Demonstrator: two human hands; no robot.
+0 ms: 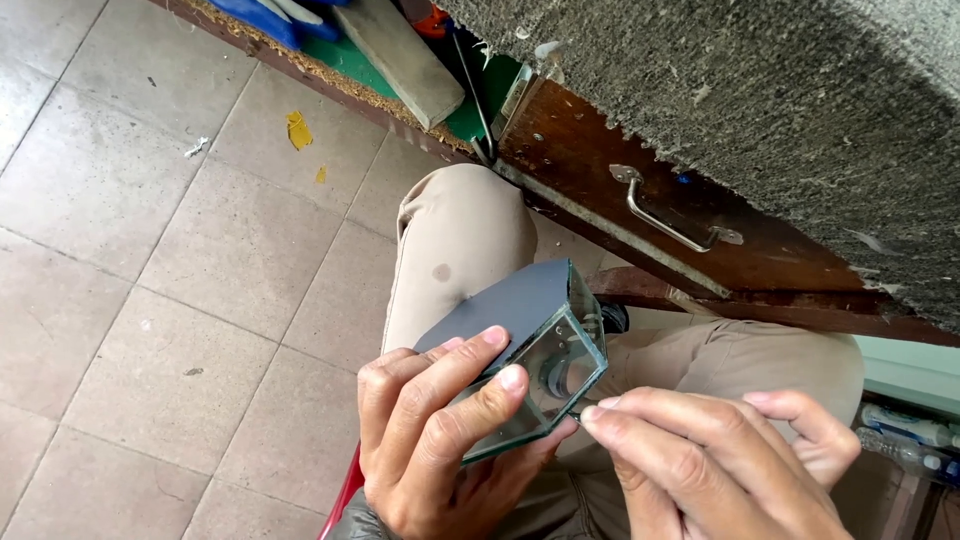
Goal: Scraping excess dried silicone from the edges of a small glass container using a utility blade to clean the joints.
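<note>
Grey tile floor (180, 260) spreads out left, a yellow scrap (298, 130) lying far on it. Far right, a dark wooden drawer (610, 190) carries a metal handle (665, 212). A wood plank (395, 55) rests far, on green.

The person wears light khaki trousers (455, 250) of a plain woven cloth, smooth over the thigh and creased into soft folds nearer the lap. One small dark round spot marks the cloth on the upper leg — a stain, by the look of it. The second trouser leg (740, 350) is the same khaki, wrinkled across its top.

The left hand (440, 430) and the right hand (710, 460) are both bare — no gloves, rings, watch or sleeve cuffs show at either wrist. The fingernails are short and plain, unpainted.
</note>
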